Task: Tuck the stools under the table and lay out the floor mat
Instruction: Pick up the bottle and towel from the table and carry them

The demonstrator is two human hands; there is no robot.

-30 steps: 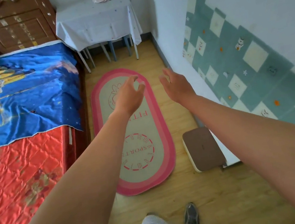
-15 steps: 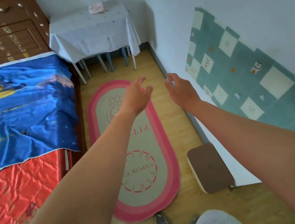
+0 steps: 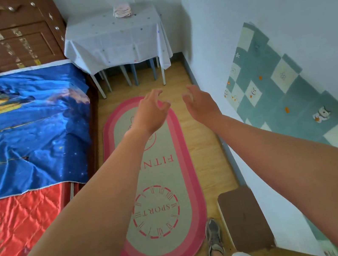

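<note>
One head view. Two bare hands reach forward over the floor: the left hand (image 3: 150, 114) and right hand (image 3: 201, 105), each grip spread with curled fingers, holding nothing. One pink oval mat (image 3: 184, 170) lies flat on the wooden floor (image 3: 208, 157) beside the bed (image 3: 23, 134). Stool legs (image 3: 134, 74), count unclear, stand under the cloth-covered counter (image 3: 112, 36). One brown step (image 3: 244, 220) sits against the wall.

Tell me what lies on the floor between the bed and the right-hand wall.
The head view shows the pink oval floor mat flat on the wooden floor, nearer the bed than the wall.
</note>
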